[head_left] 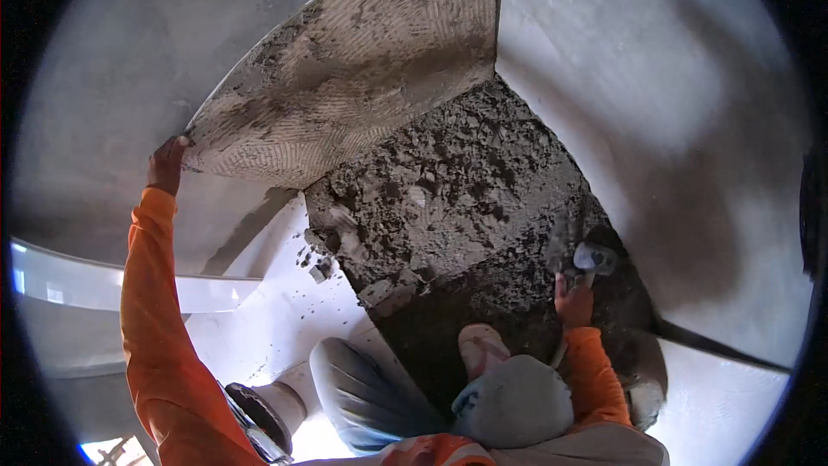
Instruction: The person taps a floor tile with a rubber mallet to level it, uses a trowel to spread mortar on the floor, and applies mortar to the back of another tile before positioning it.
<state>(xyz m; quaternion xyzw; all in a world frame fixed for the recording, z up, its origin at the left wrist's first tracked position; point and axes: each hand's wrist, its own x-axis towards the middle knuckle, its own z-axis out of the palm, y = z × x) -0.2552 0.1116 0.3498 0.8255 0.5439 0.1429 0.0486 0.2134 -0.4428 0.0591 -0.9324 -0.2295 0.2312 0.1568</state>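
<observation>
A large tile stands tilted up at the far left, its ridged back coated with patchy grey mortar. My left hand is closed on the tile's lower left corner, with the arm stretched out. In my right hand is a mallet with a pale, rounded head; its handle runs back below my fist. The mallet head is over the right side of the rough, lumpy mortar bed, close to the wall. Whether it touches the mortar I cannot tell.
Smooth grey wall panels rise on the right. White floor tile with mortar crumbs lies left of the bed. My sandalled foot is at the bed's near edge, between my bent knees. A dark-rimmed round container stands at lower left.
</observation>
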